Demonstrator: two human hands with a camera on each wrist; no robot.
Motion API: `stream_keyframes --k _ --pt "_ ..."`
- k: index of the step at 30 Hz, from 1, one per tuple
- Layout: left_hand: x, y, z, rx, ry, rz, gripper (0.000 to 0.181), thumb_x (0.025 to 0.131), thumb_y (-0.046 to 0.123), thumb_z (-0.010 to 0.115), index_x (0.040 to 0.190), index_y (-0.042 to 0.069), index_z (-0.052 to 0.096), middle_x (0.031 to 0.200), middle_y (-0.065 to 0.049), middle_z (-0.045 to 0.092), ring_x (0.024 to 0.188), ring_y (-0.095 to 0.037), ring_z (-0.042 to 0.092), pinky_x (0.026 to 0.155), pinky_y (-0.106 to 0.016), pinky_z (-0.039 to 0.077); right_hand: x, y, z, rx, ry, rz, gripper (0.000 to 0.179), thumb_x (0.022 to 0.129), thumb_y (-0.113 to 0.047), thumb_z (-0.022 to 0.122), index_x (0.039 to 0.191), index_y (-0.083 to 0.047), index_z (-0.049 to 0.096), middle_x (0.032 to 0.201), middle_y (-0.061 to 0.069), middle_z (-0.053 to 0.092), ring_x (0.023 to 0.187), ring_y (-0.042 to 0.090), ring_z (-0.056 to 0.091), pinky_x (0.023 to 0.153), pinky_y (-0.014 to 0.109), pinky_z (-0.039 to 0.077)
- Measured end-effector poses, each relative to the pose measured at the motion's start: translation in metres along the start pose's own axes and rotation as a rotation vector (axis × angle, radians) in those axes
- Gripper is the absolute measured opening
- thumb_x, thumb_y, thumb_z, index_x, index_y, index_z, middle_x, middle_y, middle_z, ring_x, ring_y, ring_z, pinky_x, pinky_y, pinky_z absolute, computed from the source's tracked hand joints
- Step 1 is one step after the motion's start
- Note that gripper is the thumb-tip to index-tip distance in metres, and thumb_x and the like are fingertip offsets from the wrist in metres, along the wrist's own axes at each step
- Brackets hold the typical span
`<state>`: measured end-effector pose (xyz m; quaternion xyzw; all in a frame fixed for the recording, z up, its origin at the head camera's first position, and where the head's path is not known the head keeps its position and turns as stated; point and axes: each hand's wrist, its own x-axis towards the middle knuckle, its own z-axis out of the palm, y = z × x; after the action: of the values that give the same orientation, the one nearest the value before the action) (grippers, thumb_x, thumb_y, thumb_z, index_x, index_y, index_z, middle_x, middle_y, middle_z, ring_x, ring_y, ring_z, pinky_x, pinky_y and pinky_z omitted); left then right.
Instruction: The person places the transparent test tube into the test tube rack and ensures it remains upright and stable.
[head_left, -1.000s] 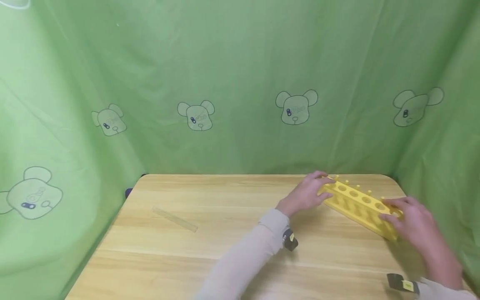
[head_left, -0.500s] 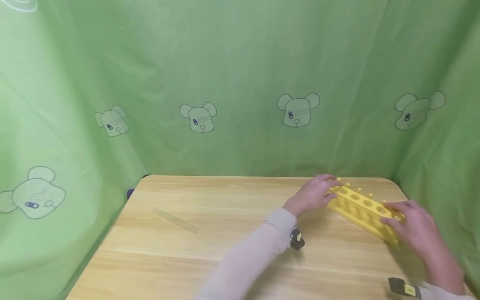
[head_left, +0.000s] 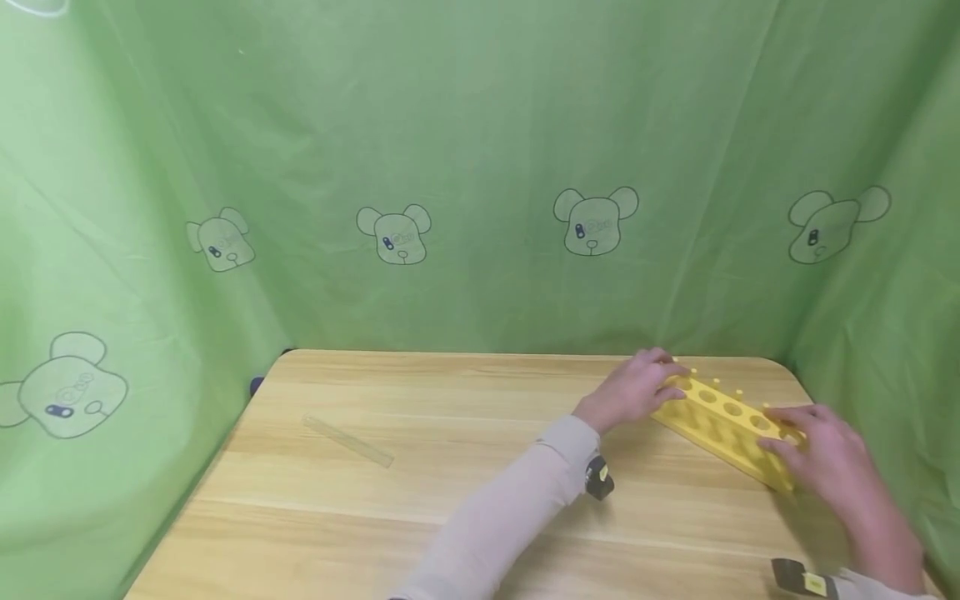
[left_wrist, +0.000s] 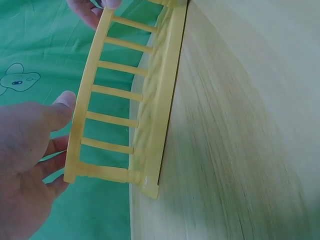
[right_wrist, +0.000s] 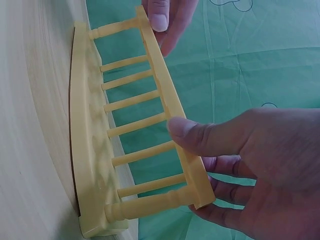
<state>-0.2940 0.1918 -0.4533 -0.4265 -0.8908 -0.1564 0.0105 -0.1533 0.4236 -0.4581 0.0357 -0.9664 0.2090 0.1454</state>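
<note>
A yellow test tube rack (head_left: 720, 402), its top board pierced by a row of round holes, stands slantwise at the right rear of the table. My left hand (head_left: 628, 392) grips its far left end, thumb on the near edge of the top board and fingers at the other side. At the near right end, my right hand (head_left: 831, 454) holds the same board between thumb and fingers. Both wrist views show the rack's base (right_wrist: 84, 150) on the wood and thin posts joining it to the top board. A clear tube (head_left: 347, 440) lies apart on the left.
The light wooden table (head_left: 337, 533) has rounded back corners. Green cloth (head_left: 480, 308) with printed bear heads hangs behind it and at both sides. A small dark blue object (head_left: 257, 385) shows at the table's left rear edge.
My left hand and the rack's left end have shifted slightly right. My right hand keeps nearly the same place, and the clear tube has not moved on the table.
</note>
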Motion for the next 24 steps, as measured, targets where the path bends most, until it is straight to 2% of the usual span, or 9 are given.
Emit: stream_keyframes --k 5,10,15,24 --pt "-0.0011 -0.0016 0.0029 0.047 0.029 0.003 0.044 0.103 0.040 0.059 0.144 0.026 0.059 0.142 0.007 0.055 0.127 -0.007 0.049 0.109 -0.014 0.038 0.0011 -0.0014 0.0015 0.015 0.007 -0.013 0.048 0.088 -0.013 0.080 0.126 0.008 0.061 0.123 0.038 0.051 0.105 0.061 0.047 0.085 0.080 0.036" --pt "-0.0011 -0.0048 0.0087 0.014 0.060 -0.006 0.041 0.102 0.034 0.062 0.141 0.021 0.062 0.138 0.007 0.056 0.126 -0.006 0.049 0.109 -0.010 0.036 0.0018 0.0016 0.0049 0.045 -0.001 -0.020 0.049 0.089 -0.014 0.080 0.127 0.009 0.060 0.125 0.041 0.052 0.106 0.063 0.047 0.085 0.081 0.034" --pt "0.0016 -0.0055 0.0082 -0.005 0.088 0.002 0.040 0.101 0.032 0.063 0.139 0.020 0.063 0.136 0.006 0.058 0.124 -0.005 0.051 0.108 -0.009 0.035 0.0040 0.0012 0.0041 0.047 0.009 -0.023 0.049 0.088 -0.011 0.080 0.127 0.011 0.059 0.126 0.042 0.052 0.108 0.062 0.047 0.087 0.081 0.033" --pt "0.0074 -0.0020 0.0092 -0.018 0.066 -0.032 0.040 0.100 0.034 0.065 0.139 0.023 0.064 0.139 0.007 0.056 0.126 -0.006 0.050 0.107 -0.010 0.037 0.0040 0.0043 -0.0009 0.051 -0.011 0.006 0.049 0.088 -0.013 0.081 0.127 0.009 0.060 0.127 0.041 0.052 0.106 0.062 0.049 0.086 0.079 0.035"
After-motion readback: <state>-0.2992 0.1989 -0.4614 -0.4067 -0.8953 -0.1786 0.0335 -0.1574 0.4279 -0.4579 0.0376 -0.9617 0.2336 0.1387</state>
